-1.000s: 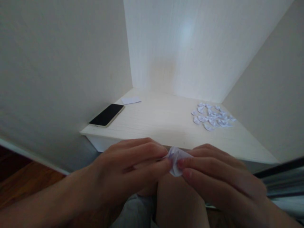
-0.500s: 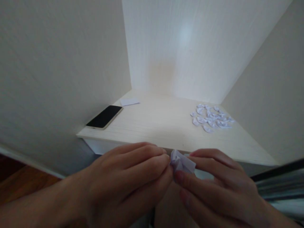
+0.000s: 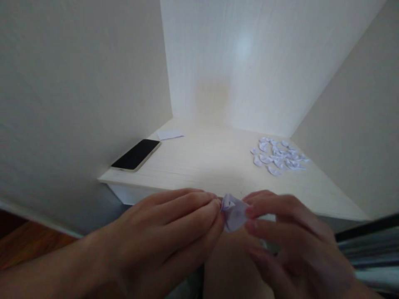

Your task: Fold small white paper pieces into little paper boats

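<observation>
A small folded white paper piece [image 3: 234, 214] is held between my hands, just in front of the shelf's front edge. My left hand [image 3: 174, 228] is closed, its fingertips pinching the left end of the paper. On the other side, my right hand [image 3: 289, 232] has its thumb and index finger at the paper's right edge, the other fingers curled below and slightly blurred. At the right of the shelf lies a cluster of several small folded white paper pieces [image 3: 279, 155].
A phone with a dark screen [image 3: 137, 155] lies at the left of the white shelf [image 3: 208, 153]. Behind it is a flat white paper [image 3: 170, 134]. Pale panels enclose the shelf left, right and back. A dark-edged object [image 3: 370, 249] stands at the lower right.
The fingers of my right hand have shifted from over the paper to its right edge, with the thumb raised. The paper has turned and shows a broader face. My left hand keeps its pinch.
</observation>
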Available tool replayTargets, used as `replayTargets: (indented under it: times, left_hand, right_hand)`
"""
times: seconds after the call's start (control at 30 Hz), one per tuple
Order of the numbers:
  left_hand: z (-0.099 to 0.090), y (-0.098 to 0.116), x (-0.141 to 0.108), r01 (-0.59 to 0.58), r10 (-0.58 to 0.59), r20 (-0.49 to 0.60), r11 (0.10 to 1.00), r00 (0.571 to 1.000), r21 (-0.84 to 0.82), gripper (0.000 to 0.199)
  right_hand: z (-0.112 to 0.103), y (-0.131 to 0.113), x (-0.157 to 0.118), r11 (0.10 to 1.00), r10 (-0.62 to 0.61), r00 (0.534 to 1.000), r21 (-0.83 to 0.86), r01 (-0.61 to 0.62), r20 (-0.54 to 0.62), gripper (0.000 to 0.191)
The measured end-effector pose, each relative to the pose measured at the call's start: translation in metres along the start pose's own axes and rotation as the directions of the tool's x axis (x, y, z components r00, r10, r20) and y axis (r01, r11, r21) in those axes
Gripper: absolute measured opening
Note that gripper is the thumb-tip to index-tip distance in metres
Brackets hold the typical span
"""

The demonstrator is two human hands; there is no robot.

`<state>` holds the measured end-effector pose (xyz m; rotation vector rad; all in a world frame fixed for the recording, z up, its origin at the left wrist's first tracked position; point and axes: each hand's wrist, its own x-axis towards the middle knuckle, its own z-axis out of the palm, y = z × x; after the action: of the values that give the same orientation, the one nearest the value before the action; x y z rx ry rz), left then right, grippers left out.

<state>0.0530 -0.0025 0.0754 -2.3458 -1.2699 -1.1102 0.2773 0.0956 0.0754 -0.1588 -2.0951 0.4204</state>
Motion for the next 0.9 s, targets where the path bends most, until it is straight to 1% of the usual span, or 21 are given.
replayTargets:
  times: [0.03,0.07,0.1,0.13,0.17,0.2,0.23,0.27,0.3,0.37,0.43,0.53,0.6,0.67,0.8,0.9]
  left_hand:
    - [0.0,-0.004,0.0,-0.003,0.004,0.021,1.0,1.0,-0.018,0.031]
    - [0.0,-0.009,0.001,-0.014,0.016,0.047,0.999,0.999,-0.043,0.03]
    - [0.0,-0.014,0.002,-0.036,0.042,0.075,0.997,0.996,-0.073,0.03]
    - [0.0,-0.019,0.003,-0.064,0.074,0.102,0.993,0.992,-0.103,0.03]
    - [-0.001,-0.024,0.004,-0.092,0.108,0.126,0.987,0.986,-0.131,0.031]
    - [-0.002,-0.028,0.006,-0.115,0.137,0.144,0.981,0.98,-0.153,0.032]
    - [-0.003,-0.031,0.007,-0.134,0.161,0.161,0.976,0.974,-0.169,0.034]
    - [-0.004,-0.034,0.009,-0.15,0.182,0.18,0.972,0.967,-0.181,0.033]
    - [-0.006,-0.036,0.011,-0.167,0.205,0.208,0.968,0.956,-0.188,0.033]
    - [-0.008,-0.038,0.013,-0.195,0.245,0.256,0.959,0.935,-0.204,0.034]
    - [-0.009,-0.04,0.014,-0.199,0.255,0.27,0.956,0.928,-0.217,0.035]
    - [-0.007,-0.041,0.012,-0.189,0.233,0.232,0.962,0.945,-0.197,0.033]
    - [-0.006,-0.042,0.01,-0.25,0.282,0.218,0.955,0.935,-0.161,0.034]
    - [-0.005,-0.043,0.008,-0.289,0.315,0.21,0.946,0.926,-0.144,0.039]
    - [-0.005,-0.044,0.008,-0.21,0.251,0.227,0.959,0.941,-0.19,0.04]
    - [-0.005,-0.043,0.004,-0.202,0.258,0.237,0.95,0.937,-0.236,0.049]
  right_hand:
    - [0.001,0.0,0.002,0.994,0.093,0.993,0.073,-0.087,-0.074,0.024]
    - [0.001,0.001,0.006,0.964,0.219,0.972,0.168,-0.204,-0.079,0.019]
    - [0.001,0.002,0.011,0.903,0.355,0.935,0.266,-0.338,-0.018,0.011]
    - [0.001,0.004,0.016,0.809,0.461,0.881,0.357,-0.468,0.109,0.005]
    - [0.0,0.006,0.021,0.7,0.529,0.806,0.401,-0.591,0.264,0.01]
    - [-0.001,0.009,0.025,0.609,0.553,0.738,0.416,-0.675,0.388,0.017]
    - [-0.002,0.011,0.03,0.54,0.557,0.676,0.409,-0.736,0.482,0.023]
    - [-0.003,0.014,0.033,0.497,0.552,0.629,0.39,-0.776,0.548,0.027]
    - [-0.005,0.017,0.036,0.481,0.543,0.597,0.364,-0.798,0.591,0.029]
    - [-0.007,0.022,0.04,0.492,0.522,0.554,0.302,-0.817,0.649,0.03]
    - [-0.009,0.025,0.044,0.532,0.499,0.524,0.234,-0.814,0.69,0.029]
    - [-0.01,0.027,0.05,0.569,0.475,0.49,0.169,-0.805,0.731,0.031]
    - [-0.011,0.027,0.052,0.572,0.461,0.477,0.16,-0.804,0.749,0.031]
    - [-0.011,0.026,0.054,0.58,0.45,0.48,0.163,-0.799,0.753,0.029]
    - [-0.011,0.024,0.054,0.688,0.438,0.522,0.101,-0.718,0.732,0.027]
    - [-0.012,0.022,0.054,0.734,0.416,0.523,0.065,-0.676,0.744,0.022]
